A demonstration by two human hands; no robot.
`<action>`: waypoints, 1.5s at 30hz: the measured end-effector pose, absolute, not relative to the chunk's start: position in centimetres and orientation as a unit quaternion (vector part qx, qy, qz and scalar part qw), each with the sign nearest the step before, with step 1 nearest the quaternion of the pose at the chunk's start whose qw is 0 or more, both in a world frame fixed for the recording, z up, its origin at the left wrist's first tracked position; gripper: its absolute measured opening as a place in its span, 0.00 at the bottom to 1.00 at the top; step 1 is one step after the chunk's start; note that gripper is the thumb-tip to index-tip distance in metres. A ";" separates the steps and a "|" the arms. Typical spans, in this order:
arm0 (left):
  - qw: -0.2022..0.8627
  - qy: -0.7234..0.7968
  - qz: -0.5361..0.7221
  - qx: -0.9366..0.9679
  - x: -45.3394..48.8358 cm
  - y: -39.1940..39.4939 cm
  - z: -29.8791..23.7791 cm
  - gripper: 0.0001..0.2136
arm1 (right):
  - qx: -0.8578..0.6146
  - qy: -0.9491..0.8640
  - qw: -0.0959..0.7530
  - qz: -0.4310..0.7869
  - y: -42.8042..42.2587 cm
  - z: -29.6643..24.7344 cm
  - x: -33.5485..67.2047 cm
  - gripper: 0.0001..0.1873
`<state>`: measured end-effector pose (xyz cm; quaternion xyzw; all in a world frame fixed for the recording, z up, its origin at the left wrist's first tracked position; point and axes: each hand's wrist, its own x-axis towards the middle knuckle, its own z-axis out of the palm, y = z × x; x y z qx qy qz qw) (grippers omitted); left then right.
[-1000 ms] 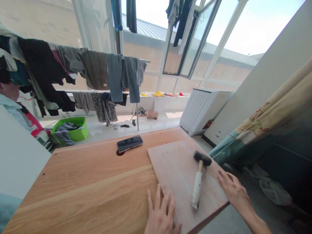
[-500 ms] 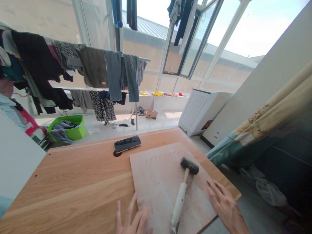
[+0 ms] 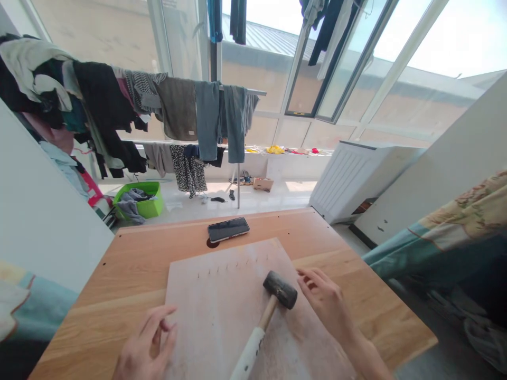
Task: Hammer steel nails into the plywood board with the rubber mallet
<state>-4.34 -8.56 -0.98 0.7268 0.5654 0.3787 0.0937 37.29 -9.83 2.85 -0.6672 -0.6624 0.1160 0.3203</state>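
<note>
A pale plywood board [image 3: 222,311] lies flat on a wooden table [image 3: 130,274], with a row of small nails near its far edge. A rubber mallet [image 3: 264,316] with a black head and white handle rests on the board. My left hand [image 3: 144,348] sits at the board's left edge, fingers loosely curled and apart, holding nothing. My right hand [image 3: 327,303] rests at the board's right edge just beside the mallet head, fingers bent but empty.
A black phone [image 3: 228,229] lies on the table beyond the board. Behind stand a clothes rack full of laundry [image 3: 170,113], a green basket [image 3: 140,199], a white cabinet [image 3: 356,177] and open windows. A white panel [image 3: 43,211] stands left; patterned fabric [image 3: 447,227] right.
The board with the mallet on it has slid left and toward the table's middle, off the right edge. Both my hands moved left with it; my view shifted too.
</note>
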 end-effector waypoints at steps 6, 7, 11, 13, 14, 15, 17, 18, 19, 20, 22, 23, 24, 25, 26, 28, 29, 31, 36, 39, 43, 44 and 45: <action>0.231 0.548 0.309 0.742 0.2 -1.5 2.2 0.18 | -0.595 -0.747 0.237 0.180 0.3 4.8 34.0 0.13; 0.247 0.542 0.306 0.742 0.6 -0.9 2.3 0.17 | -0.586 -0.759 0.218 0.184 0.9 5.0 33.8 0.13; 0.270 0.538 0.335 0.725 1.1 0.0 1.8 0.15 | -0.577 -0.780 0.173 0.172 1.1 6.5 33.1 0.15; 0.278 0.537 0.347 0.717 1.1 0.2 1.6 0.15 | -0.575 -0.784 0.162 0.167 0.9 7.0 32.6 0.15; 0.284 0.538 0.343 0.716 1.2 0.3 1.5 0.16 | -0.572 -0.788 0.155 0.165 0.9 7.2 32.4 0.15; 0.291 0.537 0.332 0.719 1.3 0.4 1.5 0.16 | -0.568 -0.793 0.147 0.165 1.0 7.2 32.1 0.15; 0.299 0.529 0.301 0.736 1.8 0.8 1.4 0.15 | -0.559 -0.802 0.130 0.164 1.2 7.1 31.5 0.12; 0.296 0.523 0.288 0.745 2.0 0.9 1.3 0.15 | -0.555 -0.806 0.123 0.163 1.4 7.1 31.3 0.12; 0.292 0.518 0.281 0.754 2.2 1.1 1.3 0.15 | -0.553 -0.809 0.119 0.161 1.5 7.1 31.1 0.12; 0.287 0.513 0.280 0.758 2.5 1.2 1.3 0.15 | -0.551 -0.811 0.118 0.157 1.7 7.2 31.0 0.12; 0.287 0.508 0.293 0.757 2.8 1.3 1.2 0.15 | -0.550 -0.814 0.117 0.149 1.7 7.4 30.6 0.13; 0.292 0.507 0.303 0.752 3.0 1.3 1.2 0.15 | -0.550 -0.815 0.115 0.145 1.8 7.6 30.5 0.13; 0.298 0.505 0.309 0.749 3.2 1.3 1.1 0.15 | -0.549 -0.816 0.111 0.142 1.8 7.6 30.2 0.13; 0.302 0.505 0.310 0.747 3.3 1.3 1.1 0.15 | -0.549 -0.817 0.105 0.140 1.8 7.6 30.0 0.13; 0.304 0.505 0.303 0.749 3.5 1.3 1.1 0.14 | -0.548 -0.819 0.097 0.138 1.8 7.6 29.7 0.12; 0.300 0.505 0.284 0.758 3.9 1.3 1.0 0.13 | -0.546 -0.822 0.081 0.137 1.9 7.4 29.2 0.12; 0.295 0.503 0.281 0.762 4.1 1.3 1.1 0.13 | -0.545 -0.824 0.076 0.137 1.9 7.4 29.0 0.12; 0.286 0.504 0.299 0.758 4.6 1.3 1.3 0.12 | -0.544 -0.825 0.073 0.137 1.8 7.4 28.7 0.13; 0.272 0.503 0.293 0.766 6.1 1.5 1.8 0.12 | -0.543 -0.822 0.096 0.144 1.5 7.8 28.2 0.14; 0.256 0.498 0.240 0.793 7.1 1.7 1.7 0.13 | -0.535 -0.823 0.106 0.161 1.7 7.5 27.4 0.13; 0.277 0.481 0.295 0.778 7.6 1.6 2.1 0.12 | -0.519 -0.824 0.121 0.192 1.9 6.9 26.3 0.12; 0.285 0.477 0.313 0.770 7.5 1.4 2.4 0.11 | -0.519 -0.822 0.128 0.198 1.9 6.9 26.1 0.13; 0.288 0.475 0.325 0.765 7.3 1.1 2.7 0.11 | -0.518 -0.819 0.136 0.203 1.7 7.0 26.0 0.13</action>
